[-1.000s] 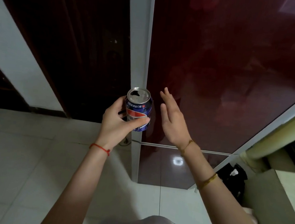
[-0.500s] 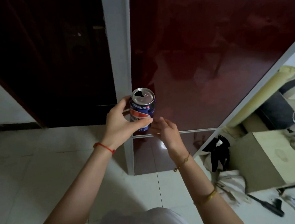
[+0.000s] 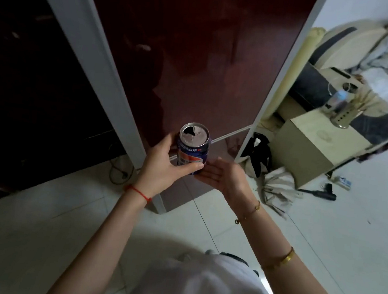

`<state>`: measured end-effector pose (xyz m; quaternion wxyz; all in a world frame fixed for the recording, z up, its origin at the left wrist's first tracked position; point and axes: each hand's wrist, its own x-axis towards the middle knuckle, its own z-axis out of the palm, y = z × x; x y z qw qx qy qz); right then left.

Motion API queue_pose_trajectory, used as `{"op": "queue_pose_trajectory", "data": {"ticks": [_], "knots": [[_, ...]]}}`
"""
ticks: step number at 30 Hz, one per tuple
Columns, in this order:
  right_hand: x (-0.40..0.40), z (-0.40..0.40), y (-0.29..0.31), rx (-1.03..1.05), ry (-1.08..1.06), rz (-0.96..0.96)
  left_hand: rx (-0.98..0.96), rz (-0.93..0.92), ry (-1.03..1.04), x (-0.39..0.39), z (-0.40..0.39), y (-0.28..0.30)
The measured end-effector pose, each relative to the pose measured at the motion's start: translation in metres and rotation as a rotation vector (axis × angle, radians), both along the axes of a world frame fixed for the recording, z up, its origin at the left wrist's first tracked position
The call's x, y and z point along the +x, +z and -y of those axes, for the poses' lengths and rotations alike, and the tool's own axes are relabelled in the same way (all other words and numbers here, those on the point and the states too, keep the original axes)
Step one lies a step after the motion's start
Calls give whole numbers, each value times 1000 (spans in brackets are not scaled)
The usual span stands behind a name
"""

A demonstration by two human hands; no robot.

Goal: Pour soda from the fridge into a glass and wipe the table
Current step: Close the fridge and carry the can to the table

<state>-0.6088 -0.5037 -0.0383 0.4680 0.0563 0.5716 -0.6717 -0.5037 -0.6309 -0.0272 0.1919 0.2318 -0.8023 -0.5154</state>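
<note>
A blue soda can (image 3: 193, 144) with its top opened stands upright in my left hand (image 3: 162, 165), whose thumb and fingers wrap its side. My right hand (image 3: 221, 176) lies flat and palm up just under and beside the can's base, fingers spread; whether it touches the can I cannot tell. Behind them stands the dark red fridge (image 3: 199, 50) with its door closed. At the right, a small beige table (image 3: 309, 140) carries a clear glass (image 3: 336, 102) and a metal holder (image 3: 346, 116) with sticks.
A black and white bundle of cloth (image 3: 265, 169) lies on the tiled floor between the fridge and the table. A black tool (image 3: 320, 192) lies beside it. A sofa with clothes (image 3: 367, 57) fills the far right. A cable (image 3: 120, 172) loops at the fridge's left foot.
My view has swung right, bringing the table and sofa into sight. My right hand dropped from beside the can, palm upright, to a flat palm-up pose under it. My left hand kept the can.
</note>
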Motion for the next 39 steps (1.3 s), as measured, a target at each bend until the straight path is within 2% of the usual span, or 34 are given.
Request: {"op": "queue_pose_trajectory", "data": {"ticks": [10, 18, 26, 39], "knots": [[5, -81, -6, 41, -229, 65, 60, 98, -402, -27, -37, -14], [19, -166, -24, 7, -472, 91, 56, 116, -636, -50, -110, -23], [57, -274, -35, -11, -688, 121, 39, 105, -844, -53, -213, -36], [172, -495, -41, 14, -1028, 155, 15, 97, -1180, 1, -447, -41]]}}
